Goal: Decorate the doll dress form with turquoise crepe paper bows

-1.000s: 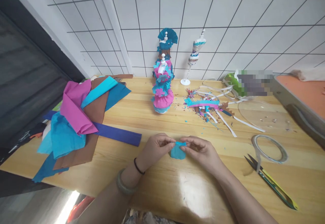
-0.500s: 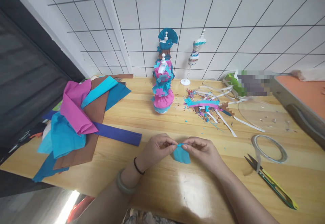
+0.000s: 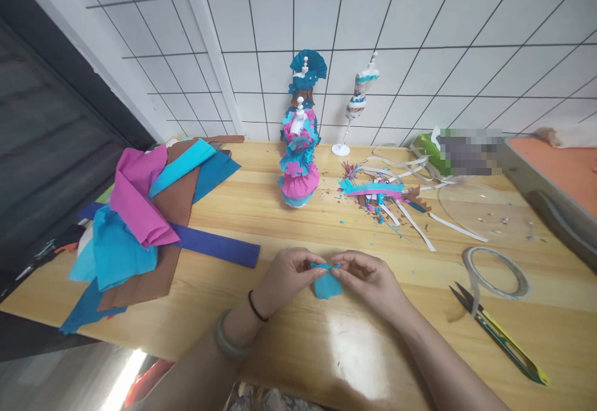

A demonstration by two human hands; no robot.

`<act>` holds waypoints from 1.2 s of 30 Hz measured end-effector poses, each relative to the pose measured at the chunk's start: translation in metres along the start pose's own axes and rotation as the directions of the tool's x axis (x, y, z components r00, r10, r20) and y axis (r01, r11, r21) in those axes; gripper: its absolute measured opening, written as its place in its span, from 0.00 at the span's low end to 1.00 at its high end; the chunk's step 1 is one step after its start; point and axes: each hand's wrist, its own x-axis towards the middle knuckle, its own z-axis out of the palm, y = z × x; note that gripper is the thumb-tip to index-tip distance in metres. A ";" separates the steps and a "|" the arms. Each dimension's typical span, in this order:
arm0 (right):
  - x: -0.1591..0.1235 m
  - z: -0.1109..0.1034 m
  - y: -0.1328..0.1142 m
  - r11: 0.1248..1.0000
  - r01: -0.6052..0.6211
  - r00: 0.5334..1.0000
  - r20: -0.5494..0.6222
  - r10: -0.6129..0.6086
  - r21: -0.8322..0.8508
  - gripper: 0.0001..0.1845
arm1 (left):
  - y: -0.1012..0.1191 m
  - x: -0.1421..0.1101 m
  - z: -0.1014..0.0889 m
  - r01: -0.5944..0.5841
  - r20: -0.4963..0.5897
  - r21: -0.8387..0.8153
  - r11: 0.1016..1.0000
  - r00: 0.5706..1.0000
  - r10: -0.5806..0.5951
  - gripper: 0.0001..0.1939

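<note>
A small piece of turquoise crepe paper hangs between my hands, gathered along its top edge. My left hand pinches that edge from the left, thumb against fingertips. From the other side my right hand pinches it too, its fingertips close to the left ones. Beyond them stands a small mannequin in a pink and turquoise paper dress. Behind it is another figure with a dark teal paper fan. A mannequin stand wrapped in white stands to the right.
Folded paper sheets in pink, brown and blue lie left. A pile of paper scraps sits right of the dressed figures. Nearer right are a tape roll and yellow-green thread snips, blades pointing away. An orange-topped tray borders the right.
The turquoise piece has shifted slightly left between my fingers, and more of its top edge shows over my left fingertips. My right hand has moved a little left. Everything else stays put.
</note>
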 end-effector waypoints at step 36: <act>0.004 0.004 -0.002 0.965 -0.081 0.985 -0.125 0.115 0.251 0.17 | -0.005 0.001 0.002 -0.021 -0.075 -0.035 0.999 0.997 0.018 0.11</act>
